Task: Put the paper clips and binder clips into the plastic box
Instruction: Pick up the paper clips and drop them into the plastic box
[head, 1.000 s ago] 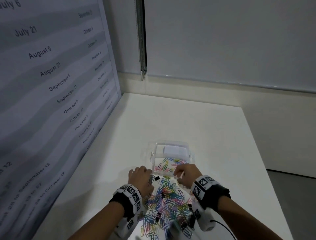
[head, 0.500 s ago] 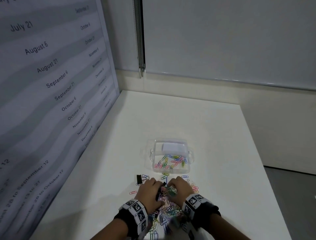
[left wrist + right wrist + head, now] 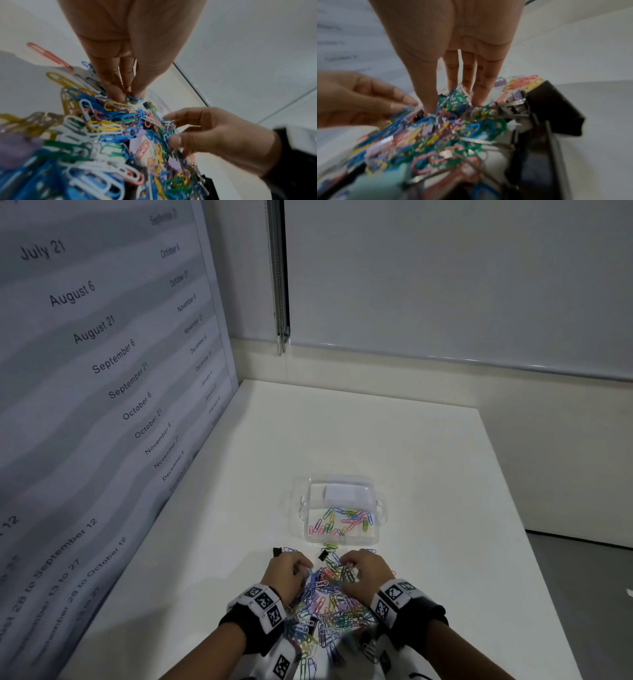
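Near the bench's front edge, left hand (image 3: 286, 571) and right hand (image 3: 366, 571) pinch into the paper clips (image 3: 327, 607), apparently gathering a bunch. Plastic box (image 3: 375, 537) lies at twelve o'clock, equally near both.

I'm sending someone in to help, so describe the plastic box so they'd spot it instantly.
On the white table, look just beyond the heap of coloured paper clips the two hands are gathering. The plastic box is clear, open-topped, with a few clips already inside.
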Action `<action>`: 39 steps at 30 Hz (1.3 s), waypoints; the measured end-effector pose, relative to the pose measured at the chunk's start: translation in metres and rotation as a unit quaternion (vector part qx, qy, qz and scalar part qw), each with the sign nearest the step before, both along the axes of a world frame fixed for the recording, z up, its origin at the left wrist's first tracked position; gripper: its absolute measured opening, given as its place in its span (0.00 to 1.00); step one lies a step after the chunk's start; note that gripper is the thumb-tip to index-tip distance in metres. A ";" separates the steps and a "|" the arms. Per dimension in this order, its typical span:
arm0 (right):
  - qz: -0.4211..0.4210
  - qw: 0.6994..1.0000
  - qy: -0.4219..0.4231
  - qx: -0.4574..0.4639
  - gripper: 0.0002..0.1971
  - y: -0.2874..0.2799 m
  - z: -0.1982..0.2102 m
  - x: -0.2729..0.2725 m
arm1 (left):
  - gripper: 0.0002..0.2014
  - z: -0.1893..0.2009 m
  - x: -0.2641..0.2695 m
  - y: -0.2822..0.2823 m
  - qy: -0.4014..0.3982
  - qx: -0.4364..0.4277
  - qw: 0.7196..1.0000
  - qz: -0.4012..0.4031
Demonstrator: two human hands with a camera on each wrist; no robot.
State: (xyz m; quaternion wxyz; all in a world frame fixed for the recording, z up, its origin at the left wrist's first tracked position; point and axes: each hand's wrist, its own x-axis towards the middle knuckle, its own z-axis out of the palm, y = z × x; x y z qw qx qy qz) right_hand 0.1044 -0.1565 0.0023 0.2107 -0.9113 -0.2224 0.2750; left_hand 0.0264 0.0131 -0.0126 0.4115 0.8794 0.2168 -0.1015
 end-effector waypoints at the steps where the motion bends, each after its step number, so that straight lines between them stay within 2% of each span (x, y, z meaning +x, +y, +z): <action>1: 0.023 0.999 0.011 -0.019 0.25 0.001 -0.001 -0.002 | 0.11 0.000 0.000 0.001 -0.004 -0.007 1.000 0.011; 2: 0.040 0.998 0.017 -0.034 0.25 0.002 -0.001 -0.004 | 0.12 0.001 0.001 0.002 -0.008 -0.013 1.000 0.021; 4: 0.064 0.997 0.011 -0.042 0.18 0.004 -0.002 -0.006 | 0.12 0.003 0.004 0.003 -0.012 -0.030 0.999 0.036; 7: 0.051 0.998 0.008 -0.022 0.10 0.003 -0.001 -0.004 | 0.16 0.006 0.009 0.004 -0.004 -0.111 0.991 0.079; 10: 0.014 1.000 0.002 -0.002 0.10 0.000 0.004 0.003 | 0.18 0.012 0.018 0.004 0.013 -0.224 0.965 0.132; 14: -0.021 1.000 0.013 0.013 0.11 -0.003 0.014 0.016 | 0.13 0.032 0.035 0.001 0.013 -0.356 0.917 0.178; 17: -0.037 0.998 0.029 0.032 0.12 -0.004 0.019 0.023 | 0.11 0.043 0.051 -0.001 -0.004 -0.420 0.885 0.200; 19: -0.042 0.998 0.031 0.036 0.13 -0.003 0.022 0.026 | 0.11 0.048 0.062 -0.003 -0.012 -0.428 0.881 0.201; 21: -0.054 0.997 0.030 0.045 0.14 -0.002 0.026 0.029 | 0.15 0.050 0.069 -0.005 -0.012 -0.416 0.889 0.193; 23: -0.059 0.997 0.019 0.050 0.13 -0.001 0.029 0.033 | 0.19 0.050 0.072 -0.005 -0.015 -0.373 0.915 0.156; 25: -0.047 0.998 -0.005 0.044 0.09 0.001 0.035 0.039 | 0.20 0.050 0.070 -0.004 -0.030 -0.261 0.961 0.087; 27: -0.039 0.998 -0.025 0.046 0.07 0.004 0.041 0.049 | 0.17 0.049 0.061 -0.006 -0.063 -0.159 0.985 0.029; 30: -0.060 0.995 -0.027 0.072 0.05 0.011 0.050 0.067 | 0.13 0.040 0.043 -0.013 -0.073 -0.062 0.994 -0.046; 33: -0.088 0.991 -0.036 0.098 0.05 0.018 0.055 0.081 | 0.12 0.028 0.032 -0.019 -0.020 0.033 0.990 -0.132; 36: -0.092 0.990 -0.046 0.098 0.08 0.021 0.055 0.082 | 0.21 0.016 0.024 -0.023 0.031 0.088 0.980 -0.174; 39: -0.085 0.991 -0.043 0.095 0.17 0.017 0.049 0.074 | 0.26 0.007 0.020 -0.023 0.028 0.113 0.973 -0.198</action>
